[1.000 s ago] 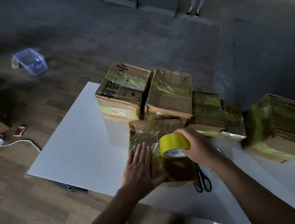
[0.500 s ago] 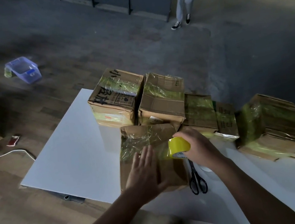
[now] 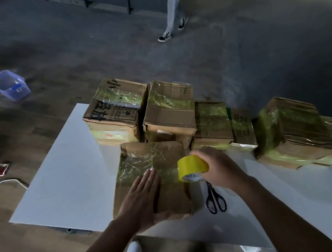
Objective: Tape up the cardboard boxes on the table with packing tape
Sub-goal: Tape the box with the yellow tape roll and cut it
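Observation:
A flat cardboard box (image 3: 164, 153) with shiny tape across its top lies at the near edge of the white table (image 3: 62, 172). My left hand (image 3: 140, 200) presses flat on the box top, fingers straight. My right hand (image 3: 218, 167) grips a yellow roll of packing tape (image 3: 192, 167) over the box's right edge. Behind stand two taller taped boxes, one printed (image 3: 115, 115) and one plain (image 3: 172, 112). More taped boxes (image 3: 213, 124) and a taped stack of flattened cardboard (image 3: 293, 129) lie to the right.
Black scissors (image 3: 214, 198) lie on the table just right of the near box. A clear plastic bin (image 3: 7, 84) sits on the floor at left. A person's legs (image 3: 171, 10) stand at the far side. A white cable (image 3: 5, 183) runs along the floor.
The right hand has shifted the tape roll a little toward me along the box's right edge. The left hand stays flat on the box. The person at the far side has stepped closer.

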Demonstrator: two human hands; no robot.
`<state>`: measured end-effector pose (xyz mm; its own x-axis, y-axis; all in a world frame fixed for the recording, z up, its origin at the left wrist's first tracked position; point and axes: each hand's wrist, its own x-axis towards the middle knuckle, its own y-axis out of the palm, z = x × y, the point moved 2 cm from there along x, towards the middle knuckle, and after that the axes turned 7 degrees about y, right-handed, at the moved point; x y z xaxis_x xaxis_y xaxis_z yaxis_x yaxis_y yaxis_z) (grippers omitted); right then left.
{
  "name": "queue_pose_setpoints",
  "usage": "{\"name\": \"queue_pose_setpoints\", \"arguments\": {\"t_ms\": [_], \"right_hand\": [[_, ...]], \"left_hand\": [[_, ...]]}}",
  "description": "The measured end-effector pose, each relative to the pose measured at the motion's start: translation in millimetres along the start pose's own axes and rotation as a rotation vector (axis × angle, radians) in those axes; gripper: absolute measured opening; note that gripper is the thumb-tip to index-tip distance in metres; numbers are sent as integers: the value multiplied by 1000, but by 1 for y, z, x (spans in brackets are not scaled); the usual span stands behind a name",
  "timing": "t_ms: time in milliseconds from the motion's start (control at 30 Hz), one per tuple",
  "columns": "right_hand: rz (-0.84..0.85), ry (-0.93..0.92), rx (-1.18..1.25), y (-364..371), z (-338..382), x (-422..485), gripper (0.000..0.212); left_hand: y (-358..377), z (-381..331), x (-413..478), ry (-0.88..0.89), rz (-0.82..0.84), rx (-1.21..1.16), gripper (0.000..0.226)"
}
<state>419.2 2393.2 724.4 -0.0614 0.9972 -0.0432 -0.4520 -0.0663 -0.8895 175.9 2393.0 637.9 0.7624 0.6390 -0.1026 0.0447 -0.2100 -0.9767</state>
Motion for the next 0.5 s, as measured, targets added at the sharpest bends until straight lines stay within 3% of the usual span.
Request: {"name": "queue_pose_setpoints", "arguments": {"t_ms": [200,367,500], "right_hand": [[-53,14,-27,2,1,-3,55],[-95,16,77,6,-3,-7,62],[-136,48,142,10,-12,-16,59]], "left_hand": [[-2,-8,7,-61,50,-10,118],[-9,-44,40,-98,-9,-33,97],[-2,-49,47,-143,-6,-55,99]]}}
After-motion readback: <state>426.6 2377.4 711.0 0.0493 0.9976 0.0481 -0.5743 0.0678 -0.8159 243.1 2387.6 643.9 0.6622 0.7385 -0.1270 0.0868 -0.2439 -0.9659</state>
